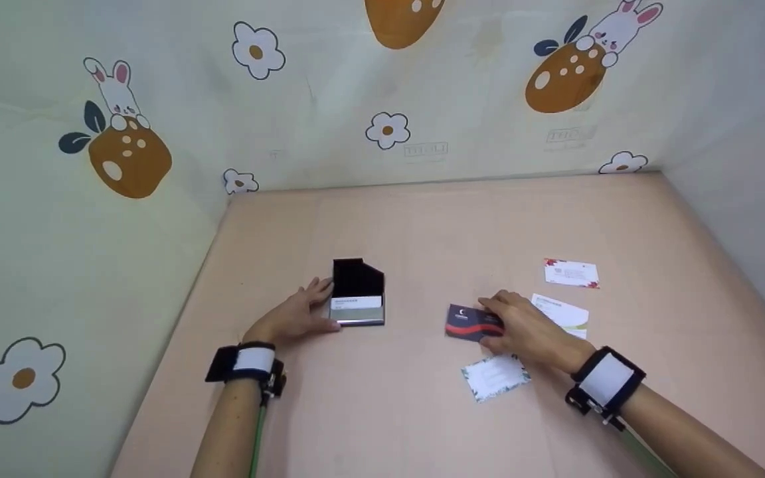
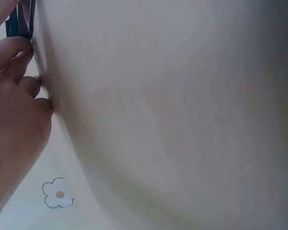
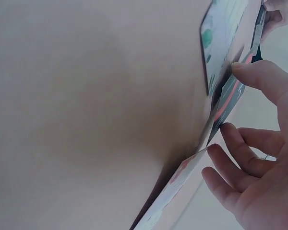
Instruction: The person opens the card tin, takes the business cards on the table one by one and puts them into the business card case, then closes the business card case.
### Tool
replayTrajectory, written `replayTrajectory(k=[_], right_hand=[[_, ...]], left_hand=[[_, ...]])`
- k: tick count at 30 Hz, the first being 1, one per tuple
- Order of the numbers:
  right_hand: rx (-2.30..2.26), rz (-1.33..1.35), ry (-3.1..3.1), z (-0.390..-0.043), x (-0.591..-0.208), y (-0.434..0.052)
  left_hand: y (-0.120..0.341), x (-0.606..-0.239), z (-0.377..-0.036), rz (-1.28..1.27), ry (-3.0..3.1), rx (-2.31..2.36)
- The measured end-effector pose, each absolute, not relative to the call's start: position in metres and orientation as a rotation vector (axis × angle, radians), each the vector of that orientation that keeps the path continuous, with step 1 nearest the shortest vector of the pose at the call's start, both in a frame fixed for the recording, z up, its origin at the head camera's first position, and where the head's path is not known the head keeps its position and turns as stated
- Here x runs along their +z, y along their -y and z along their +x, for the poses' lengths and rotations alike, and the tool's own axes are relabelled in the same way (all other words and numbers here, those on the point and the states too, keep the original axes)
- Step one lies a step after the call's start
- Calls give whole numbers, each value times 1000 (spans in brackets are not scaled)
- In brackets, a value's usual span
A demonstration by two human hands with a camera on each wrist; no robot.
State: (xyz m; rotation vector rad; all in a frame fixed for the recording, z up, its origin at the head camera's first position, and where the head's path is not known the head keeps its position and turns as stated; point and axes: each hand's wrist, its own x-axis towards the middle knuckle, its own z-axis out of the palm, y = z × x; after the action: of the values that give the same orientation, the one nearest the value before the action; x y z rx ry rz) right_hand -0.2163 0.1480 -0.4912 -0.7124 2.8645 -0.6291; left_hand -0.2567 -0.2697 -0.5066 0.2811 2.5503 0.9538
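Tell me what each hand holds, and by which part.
The right hand pinches the dark red-striped card by its right end. The left hand steadies the open card case, touching its left side.

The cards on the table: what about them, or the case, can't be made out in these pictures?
- Print on the white cards: too small in the head view.
- Dark card: its right end is hidden under the right hand; the right wrist view shows it only edge-on.
- Case: how many cards it holds cannot be told; the left wrist view shows a sliver past the left hand.
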Motion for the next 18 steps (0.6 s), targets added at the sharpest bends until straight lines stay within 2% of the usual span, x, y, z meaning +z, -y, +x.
replayTrajectory(k=[18], right_hand=[[-604,-812,-2908,-228,-488,-117]], left_hand=[[269,-505,-258,289,-2550,934]])
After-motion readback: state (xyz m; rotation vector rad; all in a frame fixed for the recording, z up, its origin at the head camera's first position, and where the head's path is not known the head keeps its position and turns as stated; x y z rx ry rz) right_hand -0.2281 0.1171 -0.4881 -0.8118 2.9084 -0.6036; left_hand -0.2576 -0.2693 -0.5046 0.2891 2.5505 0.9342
